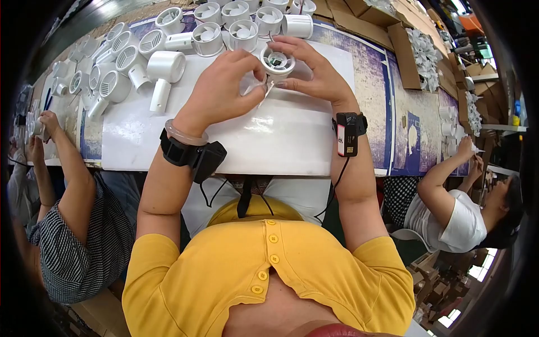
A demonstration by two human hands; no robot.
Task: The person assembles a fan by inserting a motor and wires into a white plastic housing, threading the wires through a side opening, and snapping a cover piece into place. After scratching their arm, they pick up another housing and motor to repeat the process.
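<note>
A round white fan housing (277, 60) stands on the white work sheet with its ring-shaped open end up. Inside it a small dark-and-green part shows. My right hand (320, 72) curls round its right side, fingers at the far rim and thumb at the near edge. My left hand (223, 89) is closed in a pinch at the housing's near left side. A thin white wire (268, 93) hangs by the tips of its thumb and forefinger. Exactly how those tips grip the wire is partly hidden.
Several white fan housings (243, 33) crowd the far side of the table. Handheld fan bodies with grilles (115, 85) lie at the left. A cardboard box (405, 56) of white parts stands at the right. Co-workers' hands (50, 123) work at both sides.
</note>
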